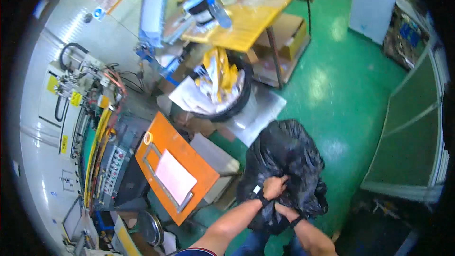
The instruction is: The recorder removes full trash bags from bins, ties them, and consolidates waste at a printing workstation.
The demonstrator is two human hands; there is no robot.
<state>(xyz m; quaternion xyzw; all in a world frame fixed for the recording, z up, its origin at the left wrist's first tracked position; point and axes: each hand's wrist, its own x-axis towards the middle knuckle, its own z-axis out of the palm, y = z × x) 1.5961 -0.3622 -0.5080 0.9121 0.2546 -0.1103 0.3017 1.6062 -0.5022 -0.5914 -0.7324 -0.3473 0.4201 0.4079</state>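
A large, bulging black plastic bag (279, 151) stands on the green floor right in front of my legs. My left hand (274, 187) is closed on the gathered plastic at the bag's near side, a dark band around its wrist. Just below and to the right, my right hand (286, 212) grips the same bag, its fingers partly sunk in the folds. It also has a black wristband. What the bag contains is hidden.
A round black bin (226, 114) heaped with white and yellow waste stands beyond the bag. An orange board (201, 176) carries a pink sheet (175, 176). A machine with a button panel (113, 170) is at left. Another person is behind the yellow-topped table (265, 7). Grey panels (403, 137) stand right.
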